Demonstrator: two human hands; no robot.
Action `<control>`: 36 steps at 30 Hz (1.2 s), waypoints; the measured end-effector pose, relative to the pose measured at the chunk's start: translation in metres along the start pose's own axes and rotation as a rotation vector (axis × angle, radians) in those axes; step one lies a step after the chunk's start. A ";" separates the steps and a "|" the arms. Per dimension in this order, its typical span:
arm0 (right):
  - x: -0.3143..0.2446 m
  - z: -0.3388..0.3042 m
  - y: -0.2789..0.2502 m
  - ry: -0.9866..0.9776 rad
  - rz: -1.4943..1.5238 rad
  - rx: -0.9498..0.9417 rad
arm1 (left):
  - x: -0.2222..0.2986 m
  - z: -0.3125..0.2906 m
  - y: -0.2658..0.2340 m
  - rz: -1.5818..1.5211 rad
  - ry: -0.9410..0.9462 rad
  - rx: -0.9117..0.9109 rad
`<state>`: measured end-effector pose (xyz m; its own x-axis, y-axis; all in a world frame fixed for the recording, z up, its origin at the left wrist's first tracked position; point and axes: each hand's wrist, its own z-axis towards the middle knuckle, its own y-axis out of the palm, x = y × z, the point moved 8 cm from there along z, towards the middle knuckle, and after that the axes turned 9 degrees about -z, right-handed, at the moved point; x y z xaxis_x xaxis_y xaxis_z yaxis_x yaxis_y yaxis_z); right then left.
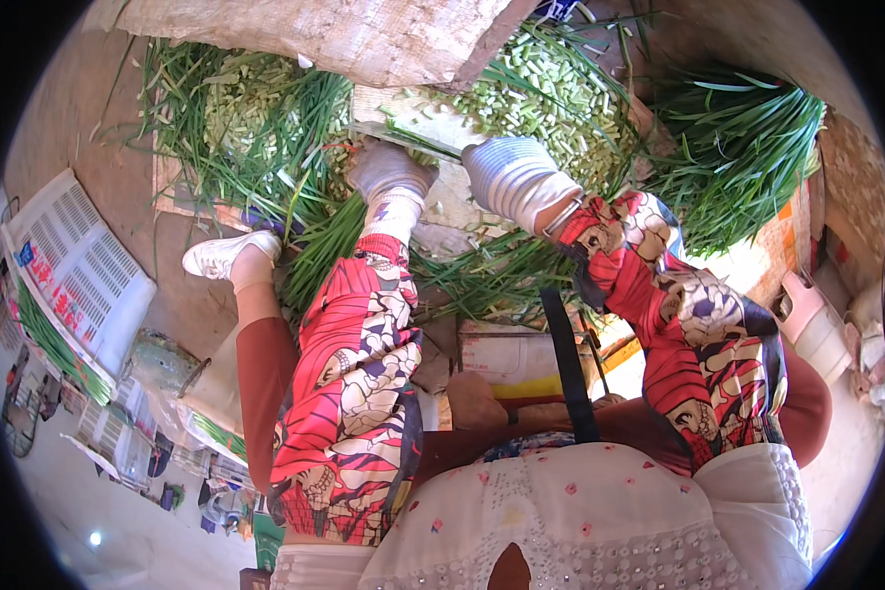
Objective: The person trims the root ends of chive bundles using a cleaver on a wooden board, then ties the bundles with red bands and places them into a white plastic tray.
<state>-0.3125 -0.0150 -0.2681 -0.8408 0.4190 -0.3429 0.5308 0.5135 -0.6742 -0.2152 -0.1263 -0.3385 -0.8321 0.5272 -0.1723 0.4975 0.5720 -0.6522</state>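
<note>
My left hand [391,173], in a grey glove, is closed at the near edge of a pale board [433,110]. What it grips is hidden; a thin orange-red strip shows beside its fingers. My right hand [516,175], in a striped white-grey glove, has its fingers closed on the end of a few thin green stalks [425,144]. These stalks slant across the board between both hands. Loose long green stalks [329,241] lie below my left hand. Chopped pale-green stem pieces [551,98] are heaped beyond my right hand.
A large worn, pale slab [364,39] juts in from the far side. At the right stands a thick bundle of long green leaves [737,147]. Cut pieces and tangled leaves [246,118] lie far left. White crates [84,280] and a pink stool-like plastic object [811,320] flank me.
</note>
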 end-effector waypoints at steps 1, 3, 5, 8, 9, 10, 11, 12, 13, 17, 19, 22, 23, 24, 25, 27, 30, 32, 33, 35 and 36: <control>0.002 0.002 0.003 -0.003 0.016 0.010 | 0.004 -0.001 -0.002 -0.015 -0.020 -0.046; 0.013 0.007 0.010 0.050 0.031 -0.013 | 0.015 -0.004 -0.002 -0.032 0.004 -0.095; 0.004 0.023 0.010 0.014 0.037 0.000 | 0.005 -0.006 -0.005 -0.051 -0.008 -0.075; -0.004 0.047 0.007 0.009 0.074 -0.005 | 0.000 -0.005 -0.005 -0.062 -0.002 -0.048; 0.007 0.050 0.012 0.042 0.112 -0.041 | 0.010 -0.006 -0.007 -0.061 0.031 -0.036; 0.013 0.052 0.016 0.066 0.111 -0.045 | 0.018 -0.008 -0.007 -0.062 0.054 -0.042; 0.010 0.060 0.019 0.069 0.101 -0.078 | 0.016 -0.009 -0.006 -0.073 0.056 -0.037; -0.002 0.073 0.020 0.048 0.085 -0.101 | 0.004 -0.007 -0.007 -0.088 0.035 -0.017; -0.019 0.092 0.021 0.016 0.023 -0.040 | -0.008 -0.005 -0.008 -0.115 -0.015 0.033; 0.010 0.093 0.018 0.157 0.108 0.075 | 0.006 -0.008 -0.015 -0.153 0.055 0.063; 0.049 0.073 0.016 0.282 0.163 0.162 | 0.009 -0.008 -0.014 -0.104 0.074 0.015; 0.079 0.028 0.012 0.429 0.086 0.088 | 0.008 -0.021 -0.022 -0.129 0.031 -0.008; 0.082 0.010 0.008 0.434 0.091 0.091 | 0.008 -0.023 -0.025 -0.155 0.055 -0.039; 0.073 -0.010 0.001 0.422 0.096 0.089 | -0.004 -0.027 -0.017 -0.183 0.042 -0.019; 0.057 -0.029 -0.014 0.363 -0.085 0.136 | -0.018 -0.031 -0.011 -0.169 0.064 0.064; 0.047 -0.083 -0.034 0.396 -0.192 0.473 | -0.017 -0.054 -0.021 -0.171 0.143 0.153; 0.049 -0.103 0.020 0.460 0.362 -0.069 | -0.037 -0.107 -0.038 -0.238 0.279 0.318; 0.001 -0.122 0.078 0.135 0.839 -0.141 | -0.043 -0.167 -0.065 -0.346 0.506 0.499; -0.033 -0.132 0.111 -0.111 1.037 -0.212 | -0.052 -0.206 -0.080 -0.410 0.644 0.646; -0.121 -0.162 0.124 -0.482 1.464 -0.623 | -0.078 -0.286 -0.104 -0.506 0.863 0.857; -0.171 -0.186 0.110 -0.416 1.819 -1.004 | -0.091 -0.325 -0.113 -0.550 0.950 0.917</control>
<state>-0.0909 0.1095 -0.1617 0.6629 0.7116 -0.2328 0.3220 0.0098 0.9467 -0.1160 -0.0344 -0.0091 -0.2047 0.7984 0.5663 -0.4644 0.4301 -0.7742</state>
